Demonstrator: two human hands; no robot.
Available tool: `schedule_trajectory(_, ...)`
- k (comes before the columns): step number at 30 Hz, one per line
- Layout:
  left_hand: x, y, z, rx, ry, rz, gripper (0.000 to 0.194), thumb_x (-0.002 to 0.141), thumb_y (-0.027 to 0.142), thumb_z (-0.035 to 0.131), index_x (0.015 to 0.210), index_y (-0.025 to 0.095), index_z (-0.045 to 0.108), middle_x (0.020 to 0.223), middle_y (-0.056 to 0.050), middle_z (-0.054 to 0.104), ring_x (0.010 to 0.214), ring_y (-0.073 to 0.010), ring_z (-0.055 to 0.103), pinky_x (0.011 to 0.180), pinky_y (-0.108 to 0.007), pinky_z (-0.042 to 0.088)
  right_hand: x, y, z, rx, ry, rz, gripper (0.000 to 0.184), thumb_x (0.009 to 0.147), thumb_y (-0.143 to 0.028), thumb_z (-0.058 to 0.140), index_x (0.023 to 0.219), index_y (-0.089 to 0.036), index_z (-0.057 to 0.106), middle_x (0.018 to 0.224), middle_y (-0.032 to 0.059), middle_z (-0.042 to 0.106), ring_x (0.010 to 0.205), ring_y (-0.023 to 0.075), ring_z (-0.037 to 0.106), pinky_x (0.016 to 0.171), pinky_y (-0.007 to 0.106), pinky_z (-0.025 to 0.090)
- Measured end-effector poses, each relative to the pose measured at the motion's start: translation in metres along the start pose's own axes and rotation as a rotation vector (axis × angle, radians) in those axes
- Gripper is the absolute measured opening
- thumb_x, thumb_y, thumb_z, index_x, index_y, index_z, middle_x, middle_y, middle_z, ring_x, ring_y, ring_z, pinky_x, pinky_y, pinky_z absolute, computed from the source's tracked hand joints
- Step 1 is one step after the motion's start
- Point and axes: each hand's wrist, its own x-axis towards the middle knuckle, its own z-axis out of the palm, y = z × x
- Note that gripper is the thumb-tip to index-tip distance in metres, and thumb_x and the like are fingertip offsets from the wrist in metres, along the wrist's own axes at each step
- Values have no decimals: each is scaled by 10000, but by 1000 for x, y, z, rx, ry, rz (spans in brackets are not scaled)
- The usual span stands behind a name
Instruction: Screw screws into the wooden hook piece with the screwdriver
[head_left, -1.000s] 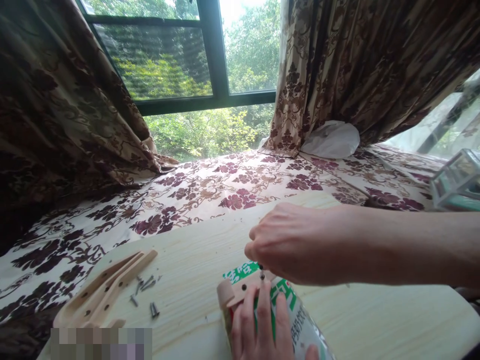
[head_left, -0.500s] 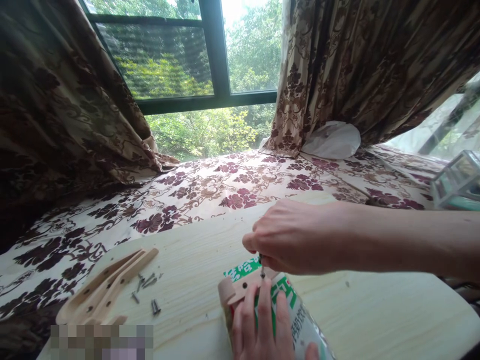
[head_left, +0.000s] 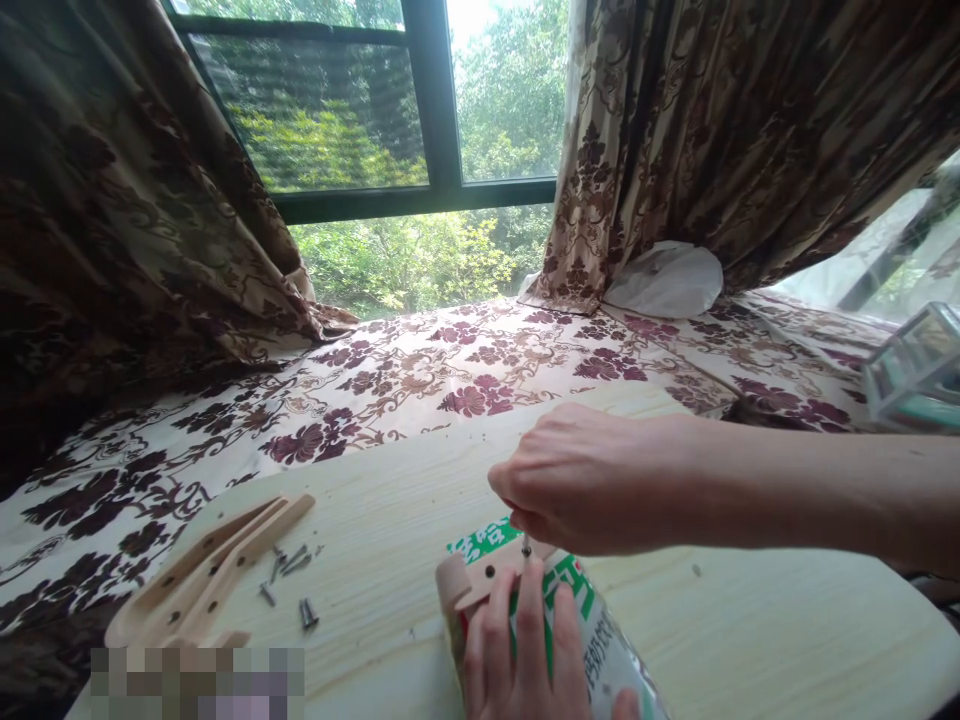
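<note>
My left hand [head_left: 521, 650] lies with its fingers stretched and apart over a green-and-white printed packet [head_left: 611, 640]. Its fingertips press on a light wooden piece [head_left: 474, 582] with dark screw holes, which rests on the packet. Above that piece, my right hand [head_left: 574, 480] is closed, knuckles up. A thin metal shaft [head_left: 526, 547] runs from under its fingers down to the wood; its upper part is hidden in the grip. To the left lie more wooden pieces with holes [head_left: 214, 580] and several loose screws [head_left: 307, 613].
The light wood-grain tabletop [head_left: 375, 540] stands on a floral-patterned cloth [head_left: 420, 370]. A clear box [head_left: 915, 365] is at the right edge, and a white plastic bag [head_left: 667, 280] sits by the curtain [head_left: 592, 200]. Behind is a window.
My right hand has dipped slightly and turned a little, still above the same wooden piece. My left hand has stayed in place.
</note>
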Motion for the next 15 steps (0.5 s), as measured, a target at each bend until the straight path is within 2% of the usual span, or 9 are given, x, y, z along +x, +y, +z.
schedule_trajectory(4, -2, 1, 0, 3, -18, -20, 518, 924, 590, 280, 1059, 230, 627, 1148, -63, 660, 1090, -300, 537, 887, -460, 366, -6, 2, -6, -62, 3, -46, 117, 795, -124, 623, 689, -172, 607, 558, -21, 576, 437, 94, 331, 435, 281, 188)
schedule_trajectory(9, 0, 1, -2, -13, 10, -14, 460, 906, 564, 346, 1040, 230, 633, 1124, -66, 667, 1083, -301, 538, 884, -448, 374, -7, 2, -2, 8, -38, -98, 148, 781, -74, 595, 673, -175, 587, 614, -8, 605, 477, 97, 356, 457, 267, 215)
schedule_trajectory(12, 0, 4, 3, -35, 23, -44, 472, 908, 563, 335, 1040, 226, 639, 1128, -70, 663, 1088, -297, 542, 901, -446, 369, -5, 3, 3, 16, -70, -59, 156, 833, -113, 556, 697, -170, 607, 606, 5, 612, 479, 107, 371, 463, 277, 214)
schedule_trajectory(15, -3, 10, 12, -74, 83, -125, 502, 919, 566, 288, 1013, 227, 646, 1126, -71, 662, 1094, -305, 543, 927, -469, 358, -2, 3, 6, 39, -32, 1, 203, 887, -206, 516, 722, -173, 630, 606, 24, 629, 469, 113, 365, 459, 281, 190)
